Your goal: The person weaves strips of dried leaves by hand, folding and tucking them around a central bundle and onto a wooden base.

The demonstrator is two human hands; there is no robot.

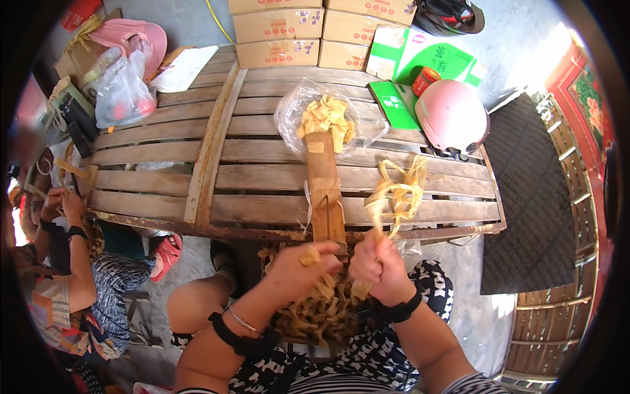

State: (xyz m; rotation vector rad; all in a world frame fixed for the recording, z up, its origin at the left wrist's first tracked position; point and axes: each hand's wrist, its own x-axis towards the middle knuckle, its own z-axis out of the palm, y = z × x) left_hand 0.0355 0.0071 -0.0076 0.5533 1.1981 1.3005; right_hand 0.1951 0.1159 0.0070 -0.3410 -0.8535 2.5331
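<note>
My right hand (382,268) is closed around a bunch of long yellowish strips (400,190), whose looped upper ends stick up over the table's front edge. My left hand (298,272) is curled at the near end of a narrow wooden board (325,190), with a bit of yellowish strip (310,257) showing between its fingers. The board lies on the table and juts out toward me. Beneath both hands, a heap of tangled yellow-brown strips (314,315) sits at my lap. The exact material of the strips cannot be told. Beyond the board, a clear plastic bag (289,121) holds pale yellow folded pieces (328,117).
The slatted wooden table (262,174) carries a pink helmet (453,113), a green-white carton (426,56), stacked cardboard boxes (279,54) and a plastic bag with red items (125,98). At the left, another person's hands (63,205) work close by.
</note>
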